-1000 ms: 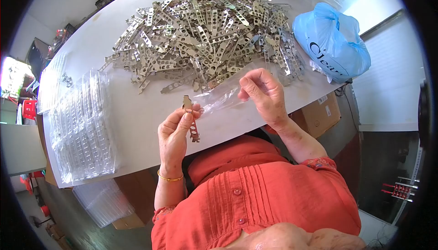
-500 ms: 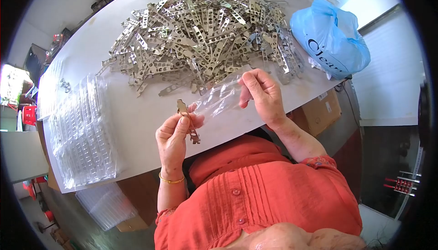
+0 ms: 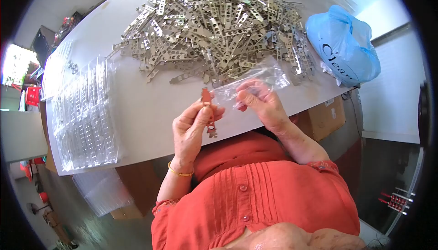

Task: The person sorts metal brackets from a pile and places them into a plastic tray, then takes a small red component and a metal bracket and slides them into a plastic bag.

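Note:
My left hand [image 3: 192, 124] pinches a narrow metal bracket [image 3: 206, 99] with holes, held upright between thumb and fingers above the table's near edge. Just to its right, my right hand [image 3: 262, 104] has its thumb and fingers closed on a clear plastic bag [image 3: 269, 75]. The bag spreads above and around the right fingers, and its left end comes close to the bracket. Whether the left fingertips also touch the bag cannot be made out. Beyond both hands lies a large pile of similar metal brackets [image 3: 219, 31].
A blue plastic bag [image 3: 342, 44] sits at the table's right. Packed brackets in clear plastic [image 3: 86, 117] lie on the white table [image 3: 141, 127] at the left. Cardboard boxes [image 3: 323, 117] stand below the right edge.
My left hand has moved right with the bracket, nearer my right hand. The clear bag now lies bunched about my right hand and extends further right, no longer stretched between the hands.

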A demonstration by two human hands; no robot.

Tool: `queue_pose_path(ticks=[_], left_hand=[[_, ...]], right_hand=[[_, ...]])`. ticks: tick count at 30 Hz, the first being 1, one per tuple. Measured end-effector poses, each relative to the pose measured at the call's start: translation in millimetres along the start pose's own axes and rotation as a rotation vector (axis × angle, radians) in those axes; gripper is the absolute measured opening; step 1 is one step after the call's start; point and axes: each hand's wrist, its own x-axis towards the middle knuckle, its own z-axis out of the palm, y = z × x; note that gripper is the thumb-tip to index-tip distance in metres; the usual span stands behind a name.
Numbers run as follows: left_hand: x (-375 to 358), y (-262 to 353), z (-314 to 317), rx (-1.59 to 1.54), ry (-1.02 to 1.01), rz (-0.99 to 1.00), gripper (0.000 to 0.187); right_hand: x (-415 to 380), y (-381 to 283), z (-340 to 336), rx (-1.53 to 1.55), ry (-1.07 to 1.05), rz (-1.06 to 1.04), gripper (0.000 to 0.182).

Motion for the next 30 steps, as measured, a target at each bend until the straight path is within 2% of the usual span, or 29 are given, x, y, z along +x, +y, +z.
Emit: queue_pose_path(ticks=[4, 6, 9, 11, 18, 24, 27, 30], left_hand=[[-1, 0, -7, 0.014, -0.091, 0.067, 0.02], [-3, 2, -10, 0.033, -0.114, 0.093, 0.02], [-10, 14, -14, 0.036, -0.049, 0.023, 0.019], [-13, 19, -17, 0.072, -0.047, -0.197, 0.02], [-18, 22, -12, 0.127, -0.115, -0.277, 0.023], [-17, 25, -3, 0.161, -0.191, -0.279, 0.038], [-17, 22, 1, 0.223, -0.206, -0.295, 0.044], [-17, 19, 4, 0.255, -0.231, -0.312, 0.048]], right_hand=[[7, 1, -9, 0.061, 0.058, -0.012, 0.014], [10, -2, -17, 0.085, 0.063, -0.035, 0.016], [11, -8, -23, 0.128, 0.083, -0.05, 0.017], [9, -11, -27, 0.142, 0.062, -0.06, 0.017], [5, -19, -24, 0.097, 0.041, -0.058, 0.014], [5, -15, -20, 0.01, -0.071, -0.09, 0.013], [0, -14, -14, -0.041, -0.133, -0.007, 0.014], [-3, -6, -9, -0.07, -0.297, 0.042, 0.014]])
